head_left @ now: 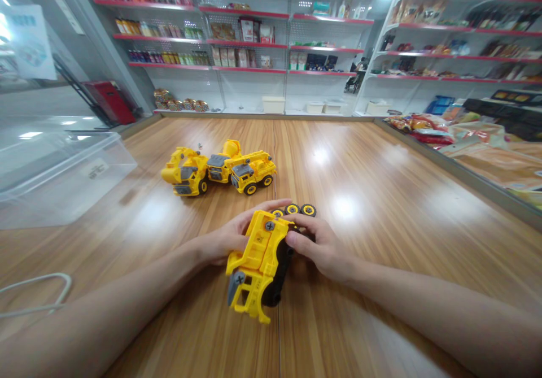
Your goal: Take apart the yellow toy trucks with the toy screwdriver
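Two hands hold one yellow toy truck (259, 259) between them, above the near middle of the wood-grain tabletop (381, 214). It is tilted on its side, with the cab and its grey windscreen (232, 289) pointing toward the wearer and its black underside (277, 276) turned to the right. Two grey cross-head screws (270, 226) show on the yellow flank.

The left hand (232, 237) has its grip closed around the truck's left side, partly hidden behind the body, with a finger stretched along the far end. The right hand (324, 248) also has its grip clamped on the truck, thumb pressed at the edge of the black underside and fingers at the far end.

Just beyond the fingers, at least three loose black wheels (309, 211) with yellow hubs sit in a row; the leftmost is partly covered. Farther off to the left, three yellow vehicles stand close together: a digger (186, 174), a mixer truck (220, 166) and a crane truck (254, 174). A clear plastic bin (101, 166) sits at the left, with a white cable (59, 276) nearer the wearer. Stocked shelves (245, 43) line the back.
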Motion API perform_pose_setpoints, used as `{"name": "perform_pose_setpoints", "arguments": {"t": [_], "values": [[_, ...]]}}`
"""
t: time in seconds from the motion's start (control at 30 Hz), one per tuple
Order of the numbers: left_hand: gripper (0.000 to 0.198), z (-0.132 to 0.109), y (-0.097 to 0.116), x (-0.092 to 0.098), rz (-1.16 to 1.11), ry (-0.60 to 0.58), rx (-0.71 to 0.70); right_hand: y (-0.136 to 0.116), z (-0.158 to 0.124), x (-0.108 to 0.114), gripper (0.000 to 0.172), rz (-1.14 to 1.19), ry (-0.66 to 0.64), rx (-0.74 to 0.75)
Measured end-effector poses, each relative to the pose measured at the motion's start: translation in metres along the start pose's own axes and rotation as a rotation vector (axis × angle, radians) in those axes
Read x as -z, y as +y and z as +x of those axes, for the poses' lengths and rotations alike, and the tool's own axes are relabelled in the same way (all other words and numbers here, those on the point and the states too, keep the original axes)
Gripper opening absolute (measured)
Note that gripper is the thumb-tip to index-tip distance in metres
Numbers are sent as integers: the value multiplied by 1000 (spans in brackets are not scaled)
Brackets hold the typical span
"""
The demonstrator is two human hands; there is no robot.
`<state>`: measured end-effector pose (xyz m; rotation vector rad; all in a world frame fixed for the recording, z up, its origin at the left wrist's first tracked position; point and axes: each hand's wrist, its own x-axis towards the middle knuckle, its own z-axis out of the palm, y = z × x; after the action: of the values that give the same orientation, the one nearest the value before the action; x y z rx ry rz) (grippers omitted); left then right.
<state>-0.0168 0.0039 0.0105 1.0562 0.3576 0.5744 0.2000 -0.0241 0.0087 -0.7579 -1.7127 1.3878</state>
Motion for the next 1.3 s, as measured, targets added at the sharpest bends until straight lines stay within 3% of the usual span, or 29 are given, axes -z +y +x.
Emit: {"name": "perform_pose_setpoints", "arguments": {"t": [0.1, 0.27, 0.4, 0.6, 0.93, 1.3], "values": [[79, 0, 2, -1, -2, -1, -2, 2, -1, 0, 27, -181, 99, -25], [34, -1, 1, -5, 78, 120, 1, 4, -6, 7, 24, -298, 174, 145], [37, 0, -3, -7, 215, 232, -57, -3, -9, 7, 29, -470, 186, 296], [36, 4, -3, -7, 356, 348, -146, -6, -7, 1, 15, -629, 156, 382], [22, 1, 0, -11, 592, 324, -17, -6, -6, 3, 23, -694, 114, 324], [25, 0, 1, -1, 616, 231, 78, -6, -8, 2, 23, -743, 53, 313]]}}
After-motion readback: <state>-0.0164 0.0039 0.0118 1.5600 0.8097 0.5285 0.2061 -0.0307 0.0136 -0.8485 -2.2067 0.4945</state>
